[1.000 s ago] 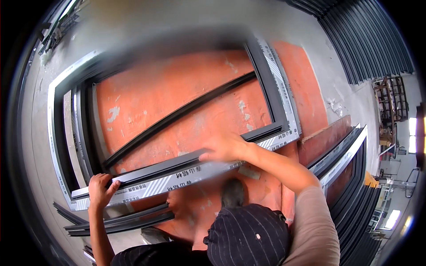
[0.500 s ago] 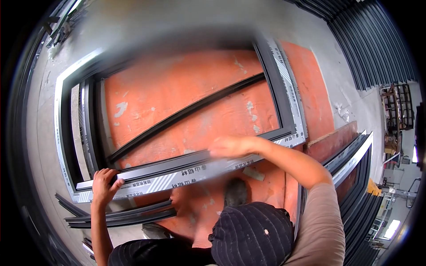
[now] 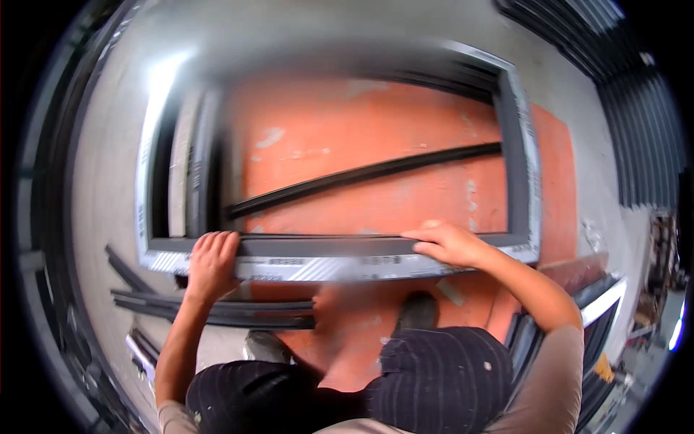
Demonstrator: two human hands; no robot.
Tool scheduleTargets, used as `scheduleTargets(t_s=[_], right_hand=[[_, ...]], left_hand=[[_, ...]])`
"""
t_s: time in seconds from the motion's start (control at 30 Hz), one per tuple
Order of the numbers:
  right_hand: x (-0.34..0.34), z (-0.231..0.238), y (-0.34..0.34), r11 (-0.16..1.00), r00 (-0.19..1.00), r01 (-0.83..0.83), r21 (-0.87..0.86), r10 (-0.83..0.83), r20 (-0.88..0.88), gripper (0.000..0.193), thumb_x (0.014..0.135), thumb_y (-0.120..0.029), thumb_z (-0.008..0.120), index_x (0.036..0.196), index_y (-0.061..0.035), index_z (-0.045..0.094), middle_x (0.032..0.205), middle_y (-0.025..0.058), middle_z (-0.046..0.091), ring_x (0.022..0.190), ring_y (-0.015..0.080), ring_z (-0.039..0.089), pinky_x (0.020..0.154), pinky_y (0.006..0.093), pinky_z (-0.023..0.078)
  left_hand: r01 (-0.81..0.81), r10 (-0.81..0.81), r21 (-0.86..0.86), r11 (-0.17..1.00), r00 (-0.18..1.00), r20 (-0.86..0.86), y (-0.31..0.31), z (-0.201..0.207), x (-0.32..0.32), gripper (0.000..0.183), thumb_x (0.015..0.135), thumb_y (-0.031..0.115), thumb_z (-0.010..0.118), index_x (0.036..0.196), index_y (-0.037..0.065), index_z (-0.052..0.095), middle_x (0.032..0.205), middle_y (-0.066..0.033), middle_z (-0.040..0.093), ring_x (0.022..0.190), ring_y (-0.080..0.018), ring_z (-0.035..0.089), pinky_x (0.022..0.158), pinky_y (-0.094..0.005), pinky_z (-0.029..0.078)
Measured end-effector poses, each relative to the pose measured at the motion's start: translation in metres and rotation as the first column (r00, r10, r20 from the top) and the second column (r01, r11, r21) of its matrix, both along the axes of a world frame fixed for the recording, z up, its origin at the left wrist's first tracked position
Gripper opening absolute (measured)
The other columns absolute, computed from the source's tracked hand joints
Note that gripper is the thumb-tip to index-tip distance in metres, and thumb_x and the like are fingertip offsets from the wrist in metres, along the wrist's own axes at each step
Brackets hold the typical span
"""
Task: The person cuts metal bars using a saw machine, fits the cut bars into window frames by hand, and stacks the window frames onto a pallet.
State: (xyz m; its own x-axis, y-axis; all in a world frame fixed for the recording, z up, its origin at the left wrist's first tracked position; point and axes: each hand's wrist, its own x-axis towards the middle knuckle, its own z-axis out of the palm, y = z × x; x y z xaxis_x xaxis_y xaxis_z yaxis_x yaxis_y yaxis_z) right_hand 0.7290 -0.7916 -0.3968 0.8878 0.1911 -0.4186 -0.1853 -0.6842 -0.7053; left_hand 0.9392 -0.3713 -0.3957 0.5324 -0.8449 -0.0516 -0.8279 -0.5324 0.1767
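Head view: the frame (image 3: pixel 515 170) is in front of the person, over the orange board (image 3: pixel 340 137), its near rail (image 3: pixel 325 248) toward the knees. The left hand (image 3: pixel 212 262) has its fingers curled closed over that rail near the left corner; the right hand (image 3: pixel 451 244) rests farther right, fingers partly bent, its grip hard to tell. Such wide spacing probably steadies both ends. A black bar (image 3: pixel 376 171) slants across the opening, perhaps simply lying beneath.
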Motion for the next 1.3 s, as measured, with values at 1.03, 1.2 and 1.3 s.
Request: scheduleTargets(t_s=[1.03, 1.2, 1.3], right_hand=[[0.055, -0.002, 0.266, 0.906, 0.795, -0.417, 0.080, 0.321, 0.515, 0.019, 0.078, -0.008, 0.070, 0.096, -0.0054, 0.065, 0.095, 0.0099, 0.064, 0.086, 0.0300, 0.061, 0.075, 0.0379, 0.051], [0.057, 0.007, 0.273, 0.957, 0.856, -0.289, -0.013, 0.264, 0.444, 0.036, 0.083, -0.020, 0.070, 0.113, -0.0032, 0.061, 0.104, 0.0152, 0.063, 0.096, 0.0343, 0.060, 0.082, 0.0420, 0.050], [0.080, 0.028, 0.269, 0.930, 0.942, -0.335, 0.148, 0.334, 0.034, 0.038, 0.081, -0.023, 0.071, 0.111, -0.0024, 0.059, 0.096, 0.0152, 0.065, 0.090, 0.0345, 0.062, 0.077, 0.0427, 0.051]], left_hand=[[-0.047, 0.176, 0.379, 0.924, 0.934, -0.312, 0.178, -0.090, -0.059, 0.024, 0.081, 0.032, 0.069, 0.094, 0.013, 0.064, 0.096, -0.0054, 0.061, 0.099, -0.0241, 0.058, 0.084, -0.0388, 0.043], [-0.121, 0.119, -0.161, 0.979, 0.993, -0.019, 0.159, -0.032, -0.063, 0.031, 0.072, 0.022, 0.068, 0.098, 0.007, 0.060, 0.096, -0.0081, 0.059, 0.096, -0.0268, 0.057, 0.087, -0.0394, 0.044], [-0.048, 0.087, -0.255, 0.966, 0.986, 0.143, 0.147, 0.002, -0.070, 0.039, 0.069, 0.020, 0.069, 0.105, 0.006, 0.060, 0.100, -0.0088, 0.060, 0.095, -0.0287, 0.059, 0.086, -0.0410, 0.046]])
